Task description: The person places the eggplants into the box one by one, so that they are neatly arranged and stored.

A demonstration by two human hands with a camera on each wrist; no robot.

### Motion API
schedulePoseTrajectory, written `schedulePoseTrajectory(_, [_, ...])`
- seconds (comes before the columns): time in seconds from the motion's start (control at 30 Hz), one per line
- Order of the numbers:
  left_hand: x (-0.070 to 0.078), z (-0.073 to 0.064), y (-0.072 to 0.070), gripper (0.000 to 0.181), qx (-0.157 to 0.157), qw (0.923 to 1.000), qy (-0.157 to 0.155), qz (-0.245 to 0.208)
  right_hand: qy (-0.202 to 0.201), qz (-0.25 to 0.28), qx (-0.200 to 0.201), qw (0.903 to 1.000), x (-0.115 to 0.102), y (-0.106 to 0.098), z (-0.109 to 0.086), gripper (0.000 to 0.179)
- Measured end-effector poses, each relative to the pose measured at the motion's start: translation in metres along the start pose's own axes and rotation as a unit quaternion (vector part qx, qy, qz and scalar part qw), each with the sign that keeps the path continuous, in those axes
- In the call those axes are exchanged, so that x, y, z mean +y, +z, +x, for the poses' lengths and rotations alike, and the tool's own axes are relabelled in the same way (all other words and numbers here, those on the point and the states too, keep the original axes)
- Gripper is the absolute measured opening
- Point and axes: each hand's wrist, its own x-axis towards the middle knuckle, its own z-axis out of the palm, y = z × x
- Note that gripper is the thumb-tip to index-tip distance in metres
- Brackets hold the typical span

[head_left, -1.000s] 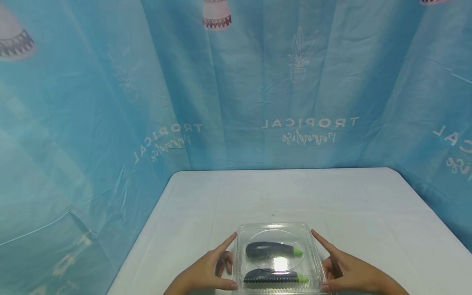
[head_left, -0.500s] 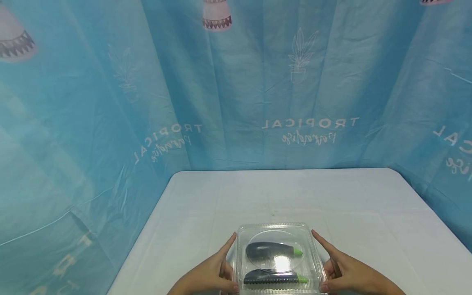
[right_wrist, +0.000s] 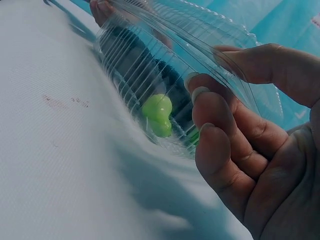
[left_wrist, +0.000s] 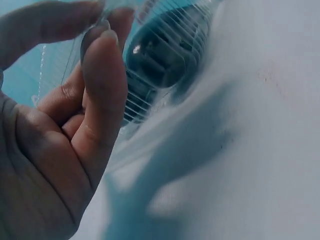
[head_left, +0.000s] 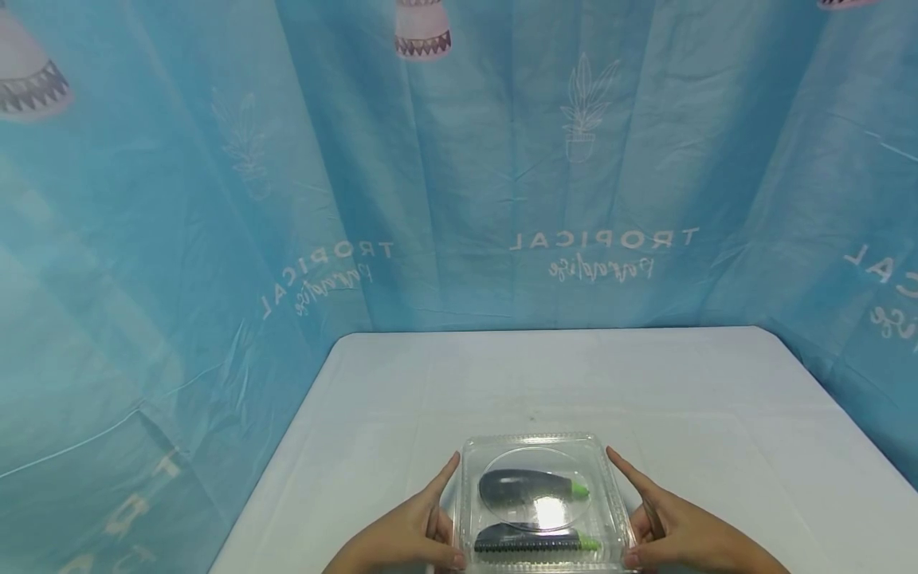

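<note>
A clear plastic clamshell container (head_left: 527, 438) sits near the front of the white table. Through its lid I see two dark eggplants, one farther back (head_left: 523, 485) and one nearer (head_left: 519, 536), both with bright green stem ends toward the right. My left hand (head_left: 405, 532) grips the container's left rim between thumb and curled fingers, with its index finger stretched along that side. On the opposite side, my right hand (head_left: 684, 530) pinches the right rim, its other fingers (right_wrist: 212, 145) curled below it in the right wrist view. The container's front edge is cut off in the head view.
The white table (head_left: 545, 371) reaches back from the container to a blue printed curtain (head_left: 459, 175). More curtain hangs along the left and right sides of the table.
My left hand has shifted slightly right, and its fingers have closed in on the container's left rim. The container, the eggplants and my right hand have hardly moved.
</note>
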Motion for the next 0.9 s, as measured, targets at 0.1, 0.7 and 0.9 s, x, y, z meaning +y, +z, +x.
schedulePoseTrajectory(0.1, [0.0003,-0.0003,0.0005,0.124,0.001,1.0000,0.000,-0.001,-0.011,0.002,-0.006,0.9999,0.0004,-0.0002,-0.0007,0.114])
schedulePoseTrajectory(0.7, [0.0048,-0.0008,0.0010,0.122,-0.006,0.9999,-0.013,-0.002,-0.006,-0.009,0.006,0.9999,0.0005,0.0011,-0.0012,0.112])
schedulePoseTrajectory(0.9, [0.0051,-0.0008,0.0009,0.122,-0.012,0.9999,-0.005,-0.002,0.004,0.003,0.004,1.0000,-0.0023,0.0015,-0.0013,0.113])
